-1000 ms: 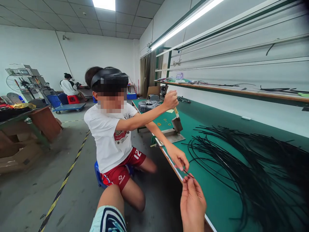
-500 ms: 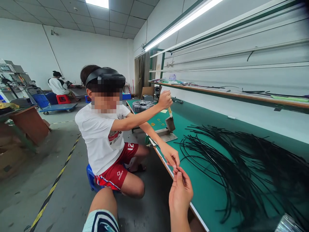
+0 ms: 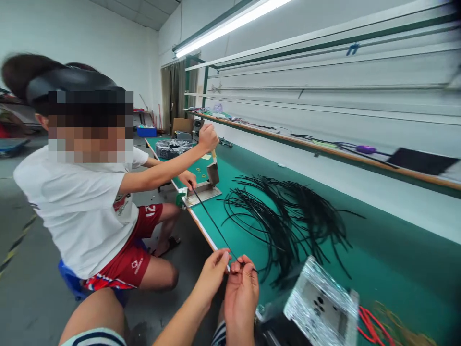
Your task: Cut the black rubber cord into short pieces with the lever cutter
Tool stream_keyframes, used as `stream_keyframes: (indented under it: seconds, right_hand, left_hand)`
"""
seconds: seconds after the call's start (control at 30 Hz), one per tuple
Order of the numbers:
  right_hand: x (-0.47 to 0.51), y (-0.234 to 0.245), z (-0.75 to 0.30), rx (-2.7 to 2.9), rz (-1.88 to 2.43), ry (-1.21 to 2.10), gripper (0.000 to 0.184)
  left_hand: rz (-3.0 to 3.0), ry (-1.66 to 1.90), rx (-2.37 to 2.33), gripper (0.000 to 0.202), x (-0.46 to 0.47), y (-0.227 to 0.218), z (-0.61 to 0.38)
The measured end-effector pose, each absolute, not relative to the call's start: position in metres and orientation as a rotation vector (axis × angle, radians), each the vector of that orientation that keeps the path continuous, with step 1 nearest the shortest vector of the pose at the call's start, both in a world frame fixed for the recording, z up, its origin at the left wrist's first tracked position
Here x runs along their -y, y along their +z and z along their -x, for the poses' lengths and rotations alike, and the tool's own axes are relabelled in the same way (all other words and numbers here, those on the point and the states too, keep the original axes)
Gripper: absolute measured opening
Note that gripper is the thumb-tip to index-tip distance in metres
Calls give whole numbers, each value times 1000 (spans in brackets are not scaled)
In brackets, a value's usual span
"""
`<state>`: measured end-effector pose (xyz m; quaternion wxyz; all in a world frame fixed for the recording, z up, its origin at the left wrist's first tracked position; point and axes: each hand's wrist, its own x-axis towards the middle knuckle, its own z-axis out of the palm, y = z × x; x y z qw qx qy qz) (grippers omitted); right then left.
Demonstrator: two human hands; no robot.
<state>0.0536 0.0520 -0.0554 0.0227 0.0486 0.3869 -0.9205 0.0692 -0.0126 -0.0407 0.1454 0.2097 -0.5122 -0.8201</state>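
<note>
A thin black cable (image 3: 213,221) stretches from a co-worker's hand (image 3: 188,179) at the far side down to my two hands. My left hand (image 3: 216,266) has thumb and fingers pinched together on the cable near its close end. Just to its right, my right hand (image 3: 243,281) is turned palm up, its fingers curled round the same cable, and a short tip sticks out past them. The co-worker's other fist (image 3: 209,138) grips the handle of a hinged metal plate (image 3: 212,174) raised over a shallow metal tray (image 3: 203,193).
A big loose heap of black cables (image 3: 281,221) covers the middle of the green table (image 3: 382,250). At the near right stands a foil-wrapped box (image 3: 317,302) beside red cords (image 3: 374,327). A shelf (image 3: 324,150) runs along the wall. The co-worker (image 3: 72,206) sits at the left.
My view has swung right. The co-worker's lower hand has drawn back from mine to the metal tray, with the cable now stretched between us. My left hand has come into view at the cable.
</note>
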Motion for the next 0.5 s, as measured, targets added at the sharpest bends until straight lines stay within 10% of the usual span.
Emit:
stream_keyframes:
  seconds: [0.5]
  right_hand:
    - [-70,-77,-34,-1334,-565,-2774,67]
  left_hand:
    - [-581,-2586,1347,37,-33,-54,-25]
